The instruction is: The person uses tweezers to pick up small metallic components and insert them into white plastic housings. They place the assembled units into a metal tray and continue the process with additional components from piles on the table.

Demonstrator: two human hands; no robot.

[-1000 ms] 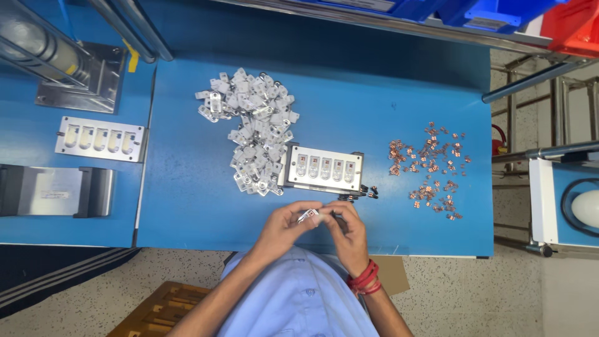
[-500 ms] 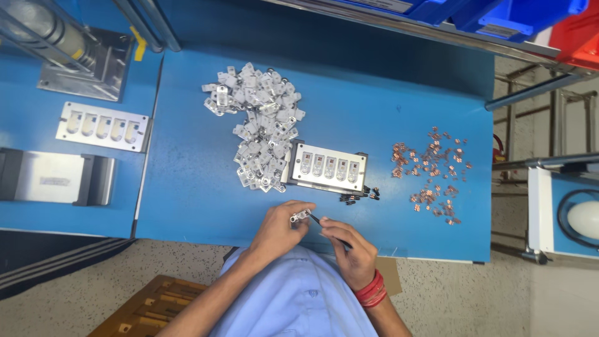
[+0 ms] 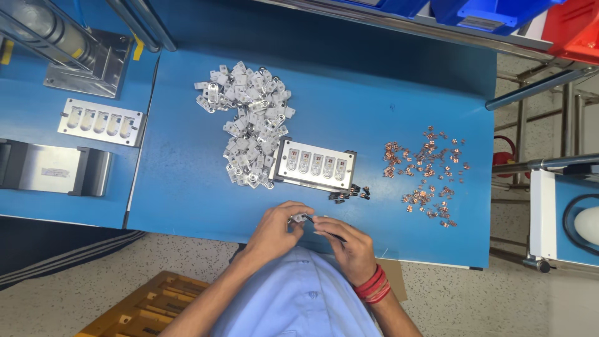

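At the blue desk's [image 3: 187,187] near edge, the left hand [image 3: 274,229] and right hand [image 3: 349,249] pinch one small silver metal bracket [image 3: 299,218] between closed fingers; the five-slot steel fixture [image 3: 315,165] looks filled, a bracket heap [image 3: 249,122] remains.

A small pale rectangular label [image 3: 55,171] sits on the grey metal block [image 3: 53,168] at the far left. A dark label [image 3: 483,23] is on the blue bin's [image 3: 474,11] front, top right. No screens or packages.
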